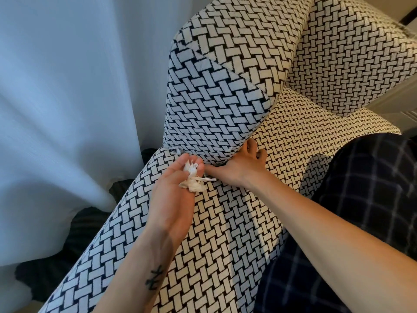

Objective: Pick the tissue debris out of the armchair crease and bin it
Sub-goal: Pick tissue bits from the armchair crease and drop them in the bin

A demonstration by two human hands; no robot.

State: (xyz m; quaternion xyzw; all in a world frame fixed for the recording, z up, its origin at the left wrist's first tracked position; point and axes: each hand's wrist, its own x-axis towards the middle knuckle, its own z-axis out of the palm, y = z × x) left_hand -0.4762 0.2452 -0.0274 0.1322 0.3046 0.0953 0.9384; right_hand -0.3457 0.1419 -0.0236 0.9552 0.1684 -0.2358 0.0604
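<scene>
Head view shows the left hand (173, 188) cupped palm-up, holding a loose wad of tissue scraps (193, 177) just beside the armchair crease (228, 162). Right hand (242, 164) has its fingers spread, digging into that crease. Scraps look feather-light, soft, easily torn — best pinched gently, whole clumps at once.

White sheer curtain (67, 98) hangs in folds along the left side of the view. Dark cloth (74, 233) lies on the floor at its foot. Dark windowpane-check fabric (361, 199) fills the lower right. Pale trim (401, 96) at the right edge, partly visible.
</scene>
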